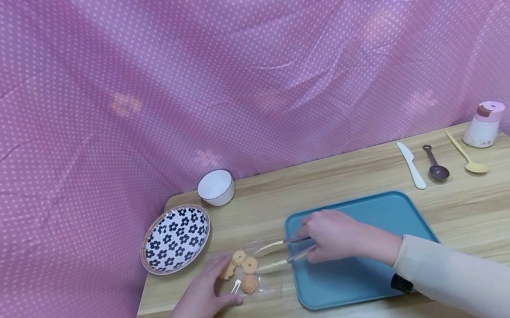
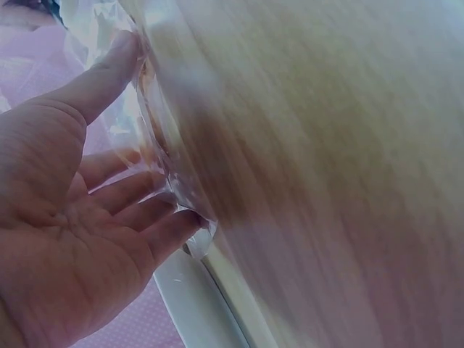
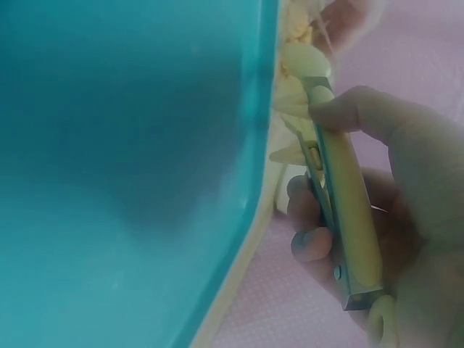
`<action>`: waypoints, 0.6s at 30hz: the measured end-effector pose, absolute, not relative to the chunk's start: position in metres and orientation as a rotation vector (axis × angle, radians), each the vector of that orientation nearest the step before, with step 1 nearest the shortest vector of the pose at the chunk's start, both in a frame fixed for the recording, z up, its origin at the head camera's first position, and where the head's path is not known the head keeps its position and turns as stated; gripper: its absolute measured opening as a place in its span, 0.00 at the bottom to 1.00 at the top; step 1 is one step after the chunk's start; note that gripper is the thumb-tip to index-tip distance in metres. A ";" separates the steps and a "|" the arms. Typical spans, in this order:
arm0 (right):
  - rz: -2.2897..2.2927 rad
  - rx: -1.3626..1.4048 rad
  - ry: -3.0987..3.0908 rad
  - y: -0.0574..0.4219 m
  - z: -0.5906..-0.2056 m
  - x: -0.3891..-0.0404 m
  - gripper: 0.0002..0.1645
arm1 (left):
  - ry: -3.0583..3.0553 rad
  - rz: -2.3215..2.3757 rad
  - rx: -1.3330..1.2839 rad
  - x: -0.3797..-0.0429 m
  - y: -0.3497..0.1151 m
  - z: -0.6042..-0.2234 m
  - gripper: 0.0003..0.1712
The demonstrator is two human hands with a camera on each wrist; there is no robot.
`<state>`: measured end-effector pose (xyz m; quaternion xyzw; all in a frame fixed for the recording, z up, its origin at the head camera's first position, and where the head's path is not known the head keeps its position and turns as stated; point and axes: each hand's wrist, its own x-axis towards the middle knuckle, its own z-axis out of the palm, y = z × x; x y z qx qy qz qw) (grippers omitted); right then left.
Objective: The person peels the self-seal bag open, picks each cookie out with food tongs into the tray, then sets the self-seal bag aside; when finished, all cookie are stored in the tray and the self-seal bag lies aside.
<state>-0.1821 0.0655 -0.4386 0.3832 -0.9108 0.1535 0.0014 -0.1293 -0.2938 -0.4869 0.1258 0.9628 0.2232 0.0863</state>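
Several biscuits [image 1: 249, 285] lie together in or on a clear plastic bag [image 1: 271, 287] on the wooden table. My left hand [image 1: 201, 298] spreads its thumb and fingers along the bag's left side. In the left wrist view the fingertips of this hand [image 2: 94, 196] touch the crinkled plastic edge. My right hand [image 1: 333, 235] grips a pair of tongs [image 1: 273, 265] with cream tips and metal arms. Its tips stand apart beside the biscuits, with nothing visible between them. In the right wrist view, thumb and fingers wrap the tongs' handle [image 3: 351, 210].
Under my right hand lies a blue tray [image 1: 352, 282]. A flower-patterned plate [image 1: 177, 239] and a white bowl [image 1: 216, 188] stand at the left. At the back right are a white knife [image 1: 411, 166], a brown scoop [image 1: 438, 172], a yellow spoon [image 1: 475, 167] and a pink-lidded jar [image 1: 484, 126].
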 end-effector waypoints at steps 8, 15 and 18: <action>0.507 1.239 -2.894 0.060 -0.433 -0.185 0.25 | 2.866 0.662 0.380 -0.129 -0.295 -0.488 0.60; 0.488 1.285 -2.899 0.057 -0.433 -0.187 0.24 | 2.871 0.654 0.408 -0.130 -0.296 -0.487 0.60; 0.507 1.300 -2.904 0.057 -0.433 -0.187 0.22 | 2.869 0.659 0.411 -0.130 -0.295 -0.488 0.60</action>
